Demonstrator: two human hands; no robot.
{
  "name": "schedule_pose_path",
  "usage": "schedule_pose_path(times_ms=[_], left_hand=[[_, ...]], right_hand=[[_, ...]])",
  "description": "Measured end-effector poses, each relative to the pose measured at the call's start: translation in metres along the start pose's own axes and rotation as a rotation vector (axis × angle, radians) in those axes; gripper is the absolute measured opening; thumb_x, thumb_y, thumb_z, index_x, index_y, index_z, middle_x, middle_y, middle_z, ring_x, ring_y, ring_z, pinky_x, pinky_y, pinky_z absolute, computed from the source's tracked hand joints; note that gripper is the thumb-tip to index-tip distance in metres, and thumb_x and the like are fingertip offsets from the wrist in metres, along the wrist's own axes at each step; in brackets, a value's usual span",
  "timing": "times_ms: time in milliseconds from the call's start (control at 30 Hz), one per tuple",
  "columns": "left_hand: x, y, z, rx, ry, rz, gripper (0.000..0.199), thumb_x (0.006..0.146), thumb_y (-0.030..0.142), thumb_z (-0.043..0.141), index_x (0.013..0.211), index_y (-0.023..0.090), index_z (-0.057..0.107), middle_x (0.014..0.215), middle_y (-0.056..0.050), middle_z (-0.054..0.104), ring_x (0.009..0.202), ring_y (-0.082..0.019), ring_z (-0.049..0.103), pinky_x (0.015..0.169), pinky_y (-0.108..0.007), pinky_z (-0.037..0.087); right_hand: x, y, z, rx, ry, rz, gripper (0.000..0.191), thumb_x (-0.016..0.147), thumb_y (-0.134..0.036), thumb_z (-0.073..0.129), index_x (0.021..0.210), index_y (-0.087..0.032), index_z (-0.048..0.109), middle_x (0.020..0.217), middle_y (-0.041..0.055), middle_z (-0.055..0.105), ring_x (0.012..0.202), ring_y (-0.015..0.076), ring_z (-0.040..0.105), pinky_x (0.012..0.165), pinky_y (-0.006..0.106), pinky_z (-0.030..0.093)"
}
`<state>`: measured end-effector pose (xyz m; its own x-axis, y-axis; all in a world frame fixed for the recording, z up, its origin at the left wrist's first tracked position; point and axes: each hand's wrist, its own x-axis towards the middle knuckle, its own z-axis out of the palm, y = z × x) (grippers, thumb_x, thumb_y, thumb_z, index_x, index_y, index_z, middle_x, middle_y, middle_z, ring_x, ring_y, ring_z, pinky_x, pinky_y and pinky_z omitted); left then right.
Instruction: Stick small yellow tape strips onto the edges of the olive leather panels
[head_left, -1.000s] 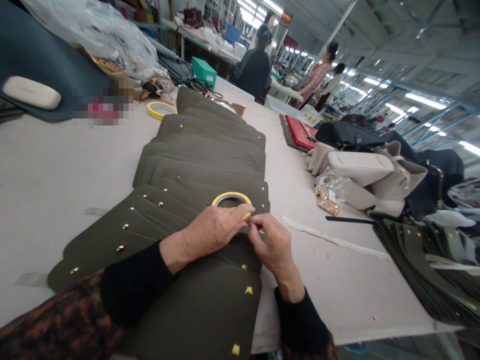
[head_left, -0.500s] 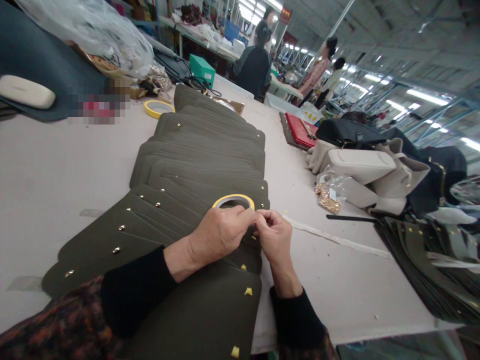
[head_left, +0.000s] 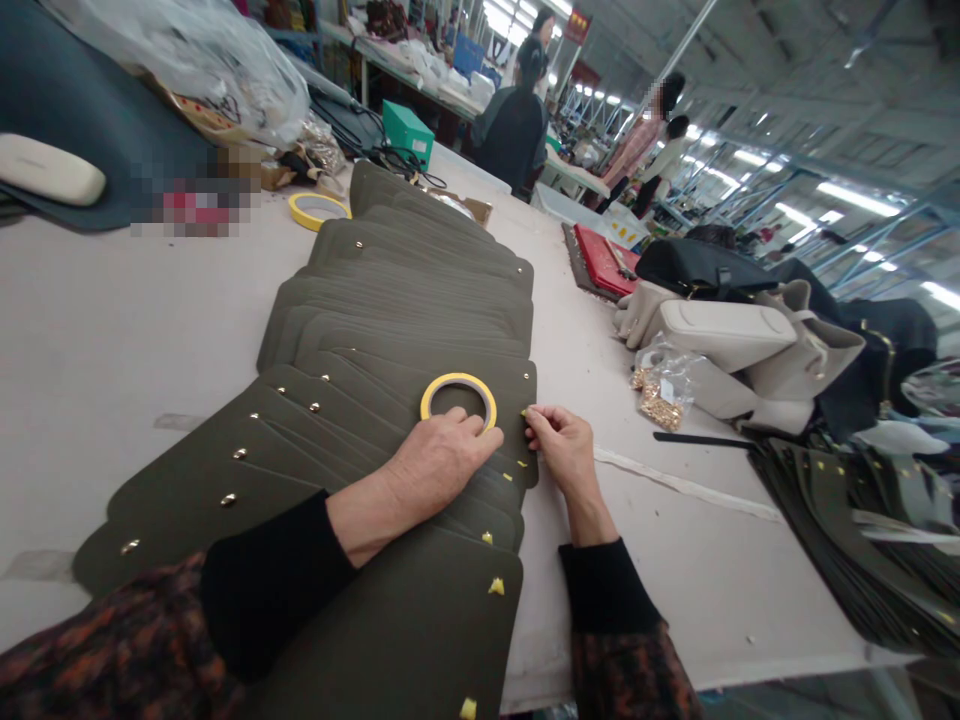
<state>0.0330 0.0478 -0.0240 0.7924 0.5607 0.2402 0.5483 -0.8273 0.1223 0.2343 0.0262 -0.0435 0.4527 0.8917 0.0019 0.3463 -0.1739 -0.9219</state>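
My left hand is closed on the near rim of a roll of yellow tape, which rests over the overlapping olive-green panels. At the panels' right edge, my right hand pinches a small bit of yellow tape between thumb and forefinger. More yellow tape pieces sit along the right edges of the nearer panels. Metal studs line the left side, and a few small ones show at the right corners farther back.
A second yellow tape roll lies beyond the panels. To the right are cream and black bags, a plastic bag of gold-coloured hardware, and a stack of dark green pieces. People stand or sit in the background.
My hands have moved apart: the right one shifted slightly right with a torn bit of tape. The tape roll has tipped flatter and moved a little left in my left hand.
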Motion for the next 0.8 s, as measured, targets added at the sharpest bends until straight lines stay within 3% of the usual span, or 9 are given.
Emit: schedule_pose_path(times_ms=[167,267,367,467,600,700,800], left_hand=[[-0.001,0.000,0.001,-0.008,0.033,0.003,0.010,0.092,0.016,0.047,0.091,0.018,0.056,0.084,-0.005,0.060,0.077,-0.020,0.055,0.065,-0.031,0.048],[-0.002,-0.001,0.001,-0.005,0.054,0.005,0.010,0.091,0.014,0.047,0.089,0.018,0.056,0.083,-0.005,0.059,0.076,-0.019,0.054,0.064,-0.030,0.047],[-0.003,-0.001,0.002,-0.006,0.054,0.007,0.008,0.090,0.014,0.049,0.090,0.018,0.055,0.085,-0.005,0.059,0.080,-0.021,0.053,0.063,-0.030,0.047],[-0.003,-0.002,0.003,-0.020,0.046,0.011,0.008,0.090,0.015,0.048,0.090,0.018,0.056,0.085,-0.005,0.059,0.081,-0.022,0.052,0.063,-0.031,0.045],[-0.001,-0.003,0.005,-0.022,0.067,0.008,0.011,0.089,0.012,0.047,0.089,0.018,0.056,0.082,-0.006,0.058,0.079,-0.022,0.051,0.067,-0.034,0.043],[0.001,-0.005,0.006,-0.028,0.084,0.015,0.012,0.089,0.013,0.045,0.090,0.017,0.057,0.083,-0.007,0.058,0.079,-0.022,0.051,0.069,-0.035,0.042],[0.003,-0.006,0.005,-0.028,0.082,0.033,0.013,0.091,0.017,0.043,0.091,0.017,0.057,0.083,-0.007,0.057,0.079,-0.022,0.050,0.071,-0.035,0.041]], right_hand=[[0.004,-0.003,0.003,-0.283,0.003,-0.122,0.027,0.076,-0.041,0.060,0.080,-0.016,0.070,0.059,0.0006,0.064,0.053,0.0142,0.058,0.053,0.026,0.046],[0.005,-0.005,-0.001,-0.387,-0.003,-0.184,0.029,0.078,-0.039,0.060,0.094,-0.017,0.067,0.055,-0.0025,0.061,0.053,0.0152,0.059,0.056,0.026,0.046],[0.002,-0.004,-0.010,-0.421,0.071,-0.252,0.036,0.079,-0.041,0.062,0.105,-0.016,0.063,0.055,-0.0034,0.061,0.053,0.0156,0.060,0.058,0.027,0.047],[-0.004,-0.001,-0.018,-0.464,0.142,-0.454,0.022,0.084,-0.036,0.058,0.091,-0.016,0.066,0.072,0.0032,0.068,0.063,0.0158,0.061,0.063,0.028,0.048],[-0.007,-0.003,-0.016,-0.649,-0.004,-0.685,0.018,0.086,-0.022,0.051,0.086,-0.017,0.068,0.079,0.0059,0.069,0.070,0.0165,0.062,0.069,0.028,0.048],[0.000,-0.005,-0.008,-0.696,-0.071,-0.634,0.020,0.084,-0.019,0.051,0.086,-0.017,0.070,0.082,0.0070,0.071,0.074,0.0178,0.065,0.074,0.030,0.049],[0.011,-0.006,-0.003,-0.633,-0.079,-0.381,0.018,0.081,-0.024,0.055,0.080,-0.019,0.072,0.075,0.0048,0.073,0.069,0.0181,0.066,0.069,0.029,0.049]])
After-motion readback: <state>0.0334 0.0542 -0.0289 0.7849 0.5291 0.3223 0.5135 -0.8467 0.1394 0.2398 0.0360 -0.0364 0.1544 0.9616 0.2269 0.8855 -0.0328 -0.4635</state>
